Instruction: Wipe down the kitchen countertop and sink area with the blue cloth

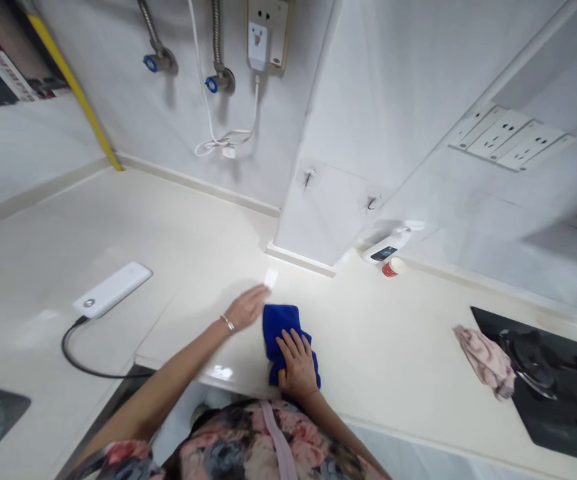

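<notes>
A folded blue cloth (283, 321) lies on the pale countertop (368, 333) in front of me, near the counter's front edge. My right hand (297, 367) rests on it with fingers spread flat and the thumb apart. My left hand (248, 308) is just left of the cloth, its fingers stretched out towards the wall corner, with nothing visible in it. A bright patch of reflected light shows on the counter beyond its fingertips.
To the left lies a white oblong device (116, 289) with a black cable (76, 353). A pink cloth (488, 363) hangs over the edge of the black stove (558, 400). Near the back wall stand a white device with a dark display (386, 250) and a red-and-white cup (392, 268).
</notes>
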The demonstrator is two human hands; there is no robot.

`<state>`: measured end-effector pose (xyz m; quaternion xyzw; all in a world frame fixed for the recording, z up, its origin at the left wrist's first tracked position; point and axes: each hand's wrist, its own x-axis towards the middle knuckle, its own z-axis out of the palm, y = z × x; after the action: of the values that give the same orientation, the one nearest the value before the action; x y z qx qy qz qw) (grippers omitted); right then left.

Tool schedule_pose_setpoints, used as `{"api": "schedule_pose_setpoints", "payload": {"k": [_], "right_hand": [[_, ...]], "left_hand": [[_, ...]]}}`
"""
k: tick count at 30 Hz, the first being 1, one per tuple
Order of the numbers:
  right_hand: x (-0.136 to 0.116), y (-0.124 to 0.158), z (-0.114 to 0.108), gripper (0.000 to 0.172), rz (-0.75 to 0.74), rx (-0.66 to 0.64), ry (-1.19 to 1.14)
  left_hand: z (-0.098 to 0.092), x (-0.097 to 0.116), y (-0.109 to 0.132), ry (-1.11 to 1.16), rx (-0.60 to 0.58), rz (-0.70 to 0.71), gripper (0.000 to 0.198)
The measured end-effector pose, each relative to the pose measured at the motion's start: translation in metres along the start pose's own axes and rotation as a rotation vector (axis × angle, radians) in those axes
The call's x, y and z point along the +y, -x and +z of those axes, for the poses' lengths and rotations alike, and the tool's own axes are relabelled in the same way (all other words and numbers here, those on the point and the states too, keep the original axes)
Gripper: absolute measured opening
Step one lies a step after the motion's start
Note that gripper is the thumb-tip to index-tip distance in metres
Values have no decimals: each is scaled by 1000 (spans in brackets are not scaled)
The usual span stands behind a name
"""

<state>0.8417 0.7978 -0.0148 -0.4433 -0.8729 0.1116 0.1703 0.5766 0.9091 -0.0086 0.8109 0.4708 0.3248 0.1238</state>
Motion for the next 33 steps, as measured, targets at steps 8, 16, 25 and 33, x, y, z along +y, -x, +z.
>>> {"api": "schedule_pose_setpoints", "payload": {"k": [8,16,25,33], "right_hand": [[18,-17,-1,84,-21,-17,-56],[43,18,-28,72,122,184,-43],[145,166,-20,59,756,541,385],[142,154,-4,65,912,592,408]], "left_hand": [[59,63,22,-58,-212,66,50],[51,26,11,-85,-235,77,50],[2,-66,-5,-155,-149,-25,55],[-28,-60,-28,-312,74,-564,66]]}}
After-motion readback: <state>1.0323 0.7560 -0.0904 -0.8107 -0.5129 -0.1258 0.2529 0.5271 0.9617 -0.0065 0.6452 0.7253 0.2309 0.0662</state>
